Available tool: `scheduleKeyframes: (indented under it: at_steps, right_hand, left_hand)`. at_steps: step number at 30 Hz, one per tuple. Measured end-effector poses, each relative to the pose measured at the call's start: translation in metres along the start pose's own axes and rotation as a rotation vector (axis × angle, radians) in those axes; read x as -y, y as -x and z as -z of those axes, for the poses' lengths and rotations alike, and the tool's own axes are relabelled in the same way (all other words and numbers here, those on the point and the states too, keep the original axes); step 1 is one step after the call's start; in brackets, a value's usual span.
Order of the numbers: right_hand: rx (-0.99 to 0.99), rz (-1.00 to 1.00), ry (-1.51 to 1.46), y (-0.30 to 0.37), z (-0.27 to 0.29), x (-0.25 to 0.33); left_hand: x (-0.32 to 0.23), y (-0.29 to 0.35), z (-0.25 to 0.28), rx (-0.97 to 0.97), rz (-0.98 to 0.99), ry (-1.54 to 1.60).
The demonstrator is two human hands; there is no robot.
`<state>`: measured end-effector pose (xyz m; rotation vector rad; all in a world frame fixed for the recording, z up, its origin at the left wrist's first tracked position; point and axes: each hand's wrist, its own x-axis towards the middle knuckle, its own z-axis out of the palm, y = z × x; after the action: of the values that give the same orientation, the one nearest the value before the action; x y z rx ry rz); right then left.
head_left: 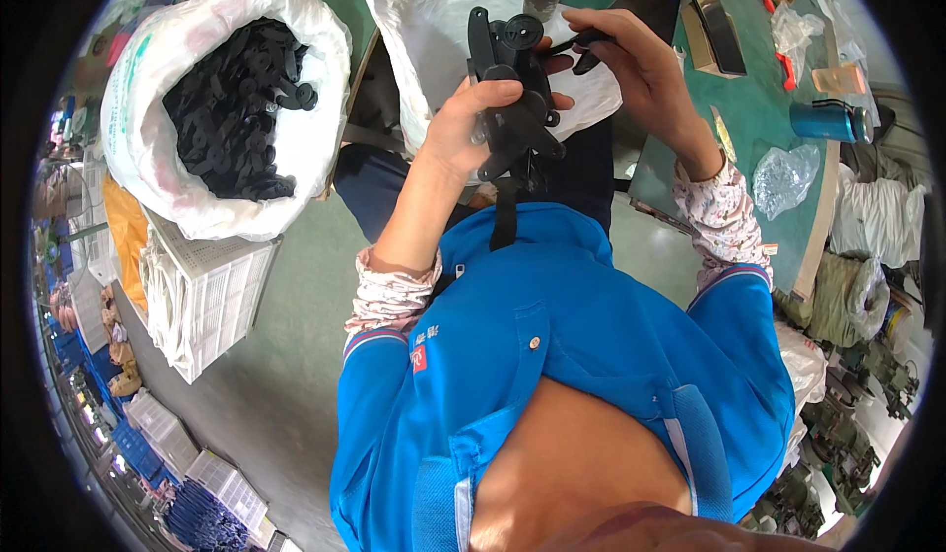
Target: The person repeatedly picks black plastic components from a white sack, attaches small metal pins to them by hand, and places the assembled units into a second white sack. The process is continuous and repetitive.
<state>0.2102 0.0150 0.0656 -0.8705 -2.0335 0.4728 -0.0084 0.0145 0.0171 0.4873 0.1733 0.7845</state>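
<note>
Gripping a stack of black moulded plastic bracket parts (pixel 512 99) at chest height, left hand (pixel 463 123) is closed round the lower half of the stack; right hand (pixel 641 64) pinches a small black plastic piece (pixel 588 49) just right of the stack's top, fingers curled shut on it. Beyond the hands sits a white plastic bag (pixel 424 30), mostly hidden by them; further left, a large white woven sack (pixel 177 158) full of the same black parts rests on a white slotted plastic crate (pixel 212 296); green worktable (pixel 759 99) at right carries a blue cylindrical bottle (pixel 830 120).
</note>
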Motion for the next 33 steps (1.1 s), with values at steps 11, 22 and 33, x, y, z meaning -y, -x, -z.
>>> scheduleKeyframes:
  at_steps: [11, 22, 33]
  right_hand:
    - [-0.377, -0.47, -0.532, -0.064, 0.019, 0.0]
    - [-0.28, -0.691, -0.64, -0.092, 0.023, 0.019]
    - [-0.224, -0.651, -0.6, -0.117, 0.04, 0.012]
  left_hand:
    - [-0.005, 0.005, -0.006, -0.102, -0.068, -0.005]
    - [-0.01, 0.01, -0.014, -0.131, -0.123, -0.063]
    - [-0.007, 0.008, -0.013, -0.238, -0.095, -0.134]
